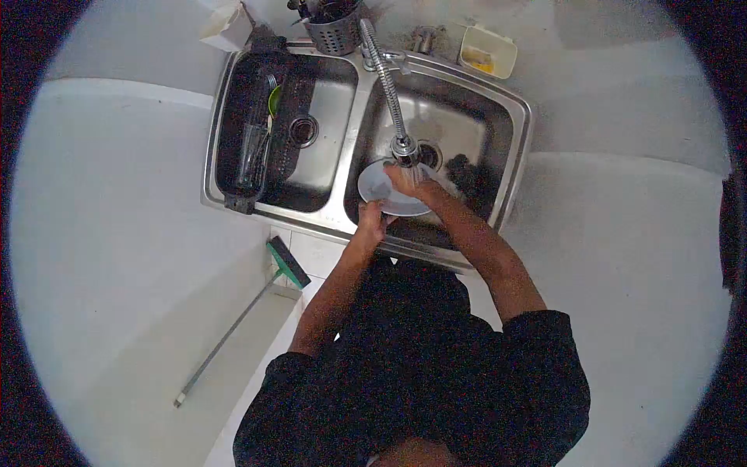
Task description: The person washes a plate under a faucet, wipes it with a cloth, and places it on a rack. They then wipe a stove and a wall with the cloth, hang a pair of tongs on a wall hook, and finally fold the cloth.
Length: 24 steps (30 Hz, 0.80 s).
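A white plate [373,184] is tilted over the right sink basin, beneath the faucet head [405,148]. My left hand [372,216] grips its near rim, fingers wrapped around the edge. Across the plate's upper surface lies my right hand [406,180], fingers spread against it; nothing visible is in that hand. Water runs from the faucet over this hand and the plate. To the right of my right hand, a dark clump [464,173] rests in the basin; I cannot make out its kind.
The left basin [331,156] holds a dark rack [249,156] with a glass, utensils and a green item. Behind the sink stand a metal utensil holder [334,35] and a cream container [489,53] with something yellow inside. A green-headed squeegee [286,262] leans at the lower left.
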{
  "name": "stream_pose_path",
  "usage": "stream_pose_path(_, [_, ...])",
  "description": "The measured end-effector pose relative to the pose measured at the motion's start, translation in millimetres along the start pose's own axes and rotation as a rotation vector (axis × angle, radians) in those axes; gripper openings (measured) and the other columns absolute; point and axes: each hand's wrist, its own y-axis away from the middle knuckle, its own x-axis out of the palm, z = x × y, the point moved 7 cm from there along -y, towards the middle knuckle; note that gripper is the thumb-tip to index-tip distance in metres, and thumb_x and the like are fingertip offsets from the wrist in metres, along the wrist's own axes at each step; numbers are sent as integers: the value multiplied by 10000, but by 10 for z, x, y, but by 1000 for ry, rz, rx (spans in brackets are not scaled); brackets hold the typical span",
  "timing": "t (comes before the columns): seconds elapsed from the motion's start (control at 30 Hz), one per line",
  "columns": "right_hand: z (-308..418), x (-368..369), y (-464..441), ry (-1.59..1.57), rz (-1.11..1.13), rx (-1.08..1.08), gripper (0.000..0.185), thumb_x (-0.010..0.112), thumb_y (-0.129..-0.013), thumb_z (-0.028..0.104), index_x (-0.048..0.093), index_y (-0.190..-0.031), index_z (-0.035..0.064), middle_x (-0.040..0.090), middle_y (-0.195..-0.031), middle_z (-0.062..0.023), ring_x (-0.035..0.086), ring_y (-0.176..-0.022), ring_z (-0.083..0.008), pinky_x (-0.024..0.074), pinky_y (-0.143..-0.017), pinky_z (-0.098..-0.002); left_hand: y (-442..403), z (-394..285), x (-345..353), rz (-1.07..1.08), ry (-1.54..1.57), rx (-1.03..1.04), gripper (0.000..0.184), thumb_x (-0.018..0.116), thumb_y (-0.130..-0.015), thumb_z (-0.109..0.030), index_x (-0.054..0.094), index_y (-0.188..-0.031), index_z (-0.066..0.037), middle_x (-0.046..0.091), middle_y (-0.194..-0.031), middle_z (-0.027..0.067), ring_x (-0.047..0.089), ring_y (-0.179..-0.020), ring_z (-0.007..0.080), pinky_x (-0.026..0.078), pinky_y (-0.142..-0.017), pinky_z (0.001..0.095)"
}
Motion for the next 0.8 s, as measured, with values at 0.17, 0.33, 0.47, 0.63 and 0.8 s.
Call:
stream_pose_path(0.17, [-654, 115, 370, 51, -92, 238, 410, 618, -832, 208, 564, -1173, -12, 609, -1077, -214, 597, -933, -411, 483, -821, -537, -204, -7, -150, 130, -290, 181, 426, 528, -899, -92, 466, -1318, -52, 541, -1272, 128, 563, -1143, 291, 502, -914, 514])
stream_pose_path(0.33, [-583, -913, 804, -121, -171, 621, 445, 695, -801, 207, 575, -1143, -52, 633, -1060, -243, 619, -954, -402, 501, -851, -447, -59, -28, -54, 17, -100, -35, 396, 556, -912, -138, 490, -1291, -44, 589, -1201, 110, 609, -1047, 270, 531, -846, 442])
stream_pose_path(0.47, [-844, -662, 1119, -943, -64, 839, 541, 714, -823, 204, 502, -1247, -55, 612, -1124, -204, 603, -1024, -302, 493, -871, -403, -158, -72, 11, 189, -221, -5, 358, 564, -940, -194, 512, -1260, -43, 625, -1148, 87, 638, -975, 223, 559, -784, 338])
stream_pose_path(0.63, [-1101, -575, 1413, -812, -366, 691, 525, 703, -825, 138, 476, -1266, -34, 603, -1159, -186, 577, -1079, -261, 474, -896, -382, -266, -11, 297, 445, -91, -45, 343, 542, -957, -182, 504, -1270, -45, 609, -1211, 90, 613, -1082, 200, 538, -893, 326])
stream_pose_path(0.8, [-204, -1714, 1370, -627, -464, 855, 489, 673, -835, 88, 469, -1273, 7, 606, -1133, -175, 585, -1061, -245, 456, -922, -373, -721, 215, 636, 518, 84, -93, 381, 437, -1007, -258, 486, -1307, -28, 571, -1292, 121, 534, -1220, 242, 440, -1048, 431])
